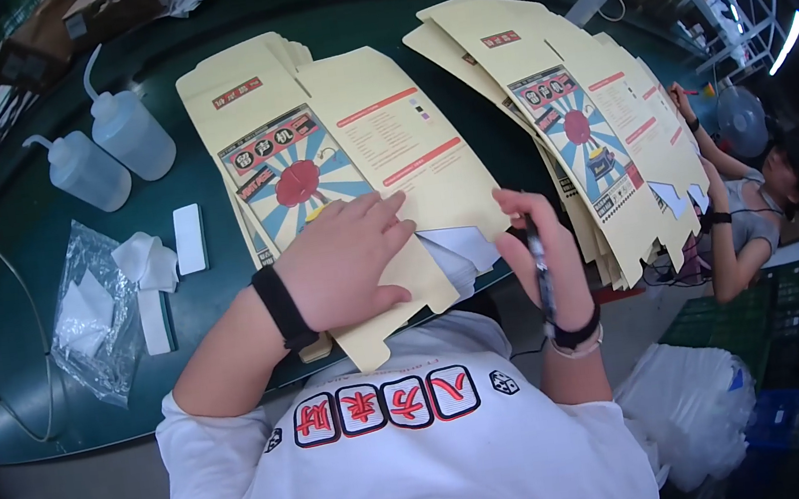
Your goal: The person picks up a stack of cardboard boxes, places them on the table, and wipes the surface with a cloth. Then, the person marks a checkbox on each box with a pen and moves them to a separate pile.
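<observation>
A stack of flat, unfolded cream cartons (415,136) with a red, blue and yellow printed picture lies on the table before me. My left hand (346,262) rests palm down on the top carton, fingers spread over the lower part of the picture. Beside the carton's right edge, my right hand (545,245) is bent closed around a dark, patterned pen (542,281). Its fingertips are at the carton's edge; whether they grip it, I cannot tell. White and pale-blue sheets (460,250) show beneath the top carton's lower right part.
A second stack of cartons (596,133) leans to the right. Two squeeze bottles (131,138), a clear plastic bag (90,315), crumpled white cloth (147,263) and two white blocks (189,239) lie at left on the green table (11,402). Another person (758,212) works at far right.
</observation>
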Demonstrator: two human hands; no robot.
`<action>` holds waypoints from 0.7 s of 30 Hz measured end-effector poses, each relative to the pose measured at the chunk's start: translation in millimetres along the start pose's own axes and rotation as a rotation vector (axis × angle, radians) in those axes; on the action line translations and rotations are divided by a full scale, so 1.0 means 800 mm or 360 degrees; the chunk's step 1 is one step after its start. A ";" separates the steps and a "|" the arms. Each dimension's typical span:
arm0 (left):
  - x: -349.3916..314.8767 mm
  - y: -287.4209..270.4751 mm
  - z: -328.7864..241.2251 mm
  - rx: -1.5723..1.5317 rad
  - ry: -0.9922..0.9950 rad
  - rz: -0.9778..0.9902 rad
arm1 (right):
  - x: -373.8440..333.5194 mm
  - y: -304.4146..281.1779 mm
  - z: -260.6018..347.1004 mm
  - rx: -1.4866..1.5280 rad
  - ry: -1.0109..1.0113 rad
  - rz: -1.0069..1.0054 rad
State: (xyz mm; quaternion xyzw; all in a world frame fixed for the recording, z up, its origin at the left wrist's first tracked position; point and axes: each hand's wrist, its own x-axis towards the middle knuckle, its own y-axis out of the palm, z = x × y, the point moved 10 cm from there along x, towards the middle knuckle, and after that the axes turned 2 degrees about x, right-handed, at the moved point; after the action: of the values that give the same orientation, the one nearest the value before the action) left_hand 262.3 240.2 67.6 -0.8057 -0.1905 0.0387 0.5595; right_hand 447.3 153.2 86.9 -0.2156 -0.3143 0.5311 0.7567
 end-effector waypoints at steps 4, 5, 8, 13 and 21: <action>-0.002 0.013 0.005 0.0008 0.0039 0.0107 | 0.037 0.035 -0.062 -0.0159 0.0178 0.0106; -0.003 0.014 0.006 0.0008 0.0062 0.0129 | 0.040 0.038 -0.076 -0.0202 0.0298 0.0130; -0.006 0.006 0.018 -0.0108 -0.0049 0.0245 | 0.030 0.060 -0.073 -0.0171 0.0444 0.0280; -0.008 -0.002 0.027 -0.0173 -0.0090 0.0276 | 0.021 0.073 -0.078 0.0258 0.0312 0.0300; -0.002 -0.010 0.025 -0.0105 -0.0050 0.0122 | 0.032 0.084 -0.105 0.0550 0.0346 0.0486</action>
State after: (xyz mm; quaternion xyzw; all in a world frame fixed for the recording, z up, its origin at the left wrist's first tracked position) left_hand 253.0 259.9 66.9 -0.8298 -0.1694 0.0666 0.5276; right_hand 467.7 200.8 -10.6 -0.1840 -0.0993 0.6588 0.7227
